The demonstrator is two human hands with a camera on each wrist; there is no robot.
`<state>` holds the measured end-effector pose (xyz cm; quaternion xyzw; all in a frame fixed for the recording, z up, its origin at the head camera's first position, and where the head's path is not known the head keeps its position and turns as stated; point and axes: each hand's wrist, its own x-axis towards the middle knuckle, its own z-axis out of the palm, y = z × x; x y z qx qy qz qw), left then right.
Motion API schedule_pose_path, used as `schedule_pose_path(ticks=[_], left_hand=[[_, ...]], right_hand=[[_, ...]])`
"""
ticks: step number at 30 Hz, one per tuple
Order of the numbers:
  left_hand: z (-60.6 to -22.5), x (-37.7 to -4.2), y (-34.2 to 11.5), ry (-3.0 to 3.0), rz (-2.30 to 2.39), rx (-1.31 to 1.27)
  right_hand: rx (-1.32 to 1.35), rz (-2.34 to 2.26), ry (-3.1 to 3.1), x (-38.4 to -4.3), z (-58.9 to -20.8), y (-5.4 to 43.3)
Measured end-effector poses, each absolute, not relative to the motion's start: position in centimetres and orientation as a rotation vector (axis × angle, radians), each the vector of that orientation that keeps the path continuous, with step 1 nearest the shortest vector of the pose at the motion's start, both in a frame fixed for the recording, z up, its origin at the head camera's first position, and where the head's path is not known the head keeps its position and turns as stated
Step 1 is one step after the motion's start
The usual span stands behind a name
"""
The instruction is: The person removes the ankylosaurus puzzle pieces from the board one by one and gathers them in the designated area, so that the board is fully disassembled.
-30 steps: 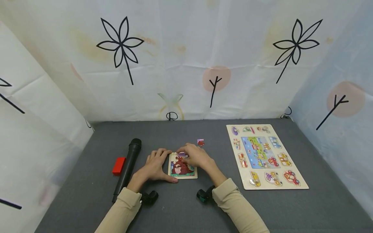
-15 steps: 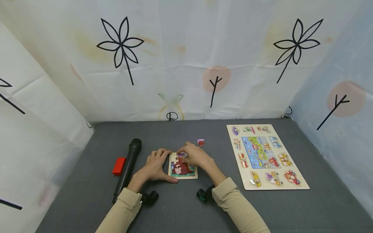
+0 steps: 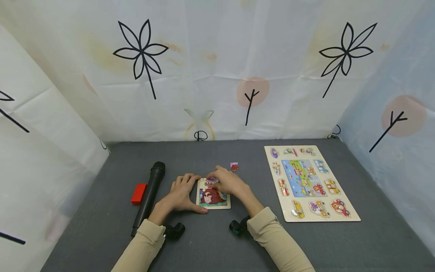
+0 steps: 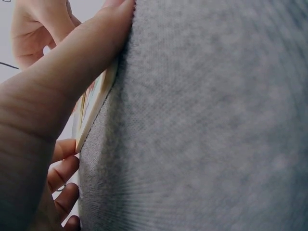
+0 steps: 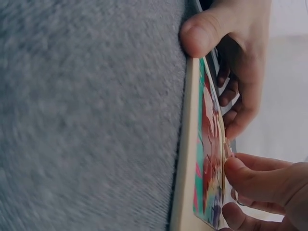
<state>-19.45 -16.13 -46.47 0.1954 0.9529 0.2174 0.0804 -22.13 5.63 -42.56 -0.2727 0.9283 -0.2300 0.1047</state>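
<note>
A small wooden jigsaw puzzle [image 3: 213, 200] with a red dinosaur-like picture and a pale frame lies flat in front of me. My left hand [image 3: 182, 193] holds it along its left side, the thumb at the near corner and the index finger at the far corner. At the puzzle's far edge, my right hand [image 3: 229, 181] pinches a small purplish puzzle piece [image 3: 212, 180] between thumb and fingers, just over the picture; the right wrist view shows the fingertips [image 5: 235, 164] close to its surface. Beyond the right hand lies a loose purple-and-red puzzle piece [image 3: 234, 166].
To the left lie a black microphone [image 3: 152, 192] and a red block [image 3: 138, 194]. A large wooden knob-puzzle board [image 3: 287, 213] with vehicle pieces lies to the right on the grey table [image 3: 210, 245]. Patterned white cloth [image 3: 217, 49] stands behind and at both sides.
The purplish piece under my right fingers has shifted and turned slightly at the puzzle's far edge. My left hand stays in place, and the loose piece has not moved.
</note>
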Motion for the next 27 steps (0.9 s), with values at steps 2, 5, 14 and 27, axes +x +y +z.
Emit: schedule_pose_path(ticks=[2,5,14,27], left_hand=[[-46.5,-19.5,-16.1,2.851,0.641,0.583],[-46.5,-19.5,-16.1,2.853,0.641,0.581],[-46.7,-19.6,-16.0,2.852,0.636,0.566],[-46.7,-19.6,-16.1,2.853,0.638,0.563]], right_hand=[[-0.798,-0.687,2.736,-22.3,-42.5,5.9],[-0.774,-0.702,2.734,-22.5,-42.3,6.4],[-0.749,-0.666,2.809,-23.6,-41.3,9.3],[-0.643,-0.618,2.863,-25.3,-41.2,13.6]])
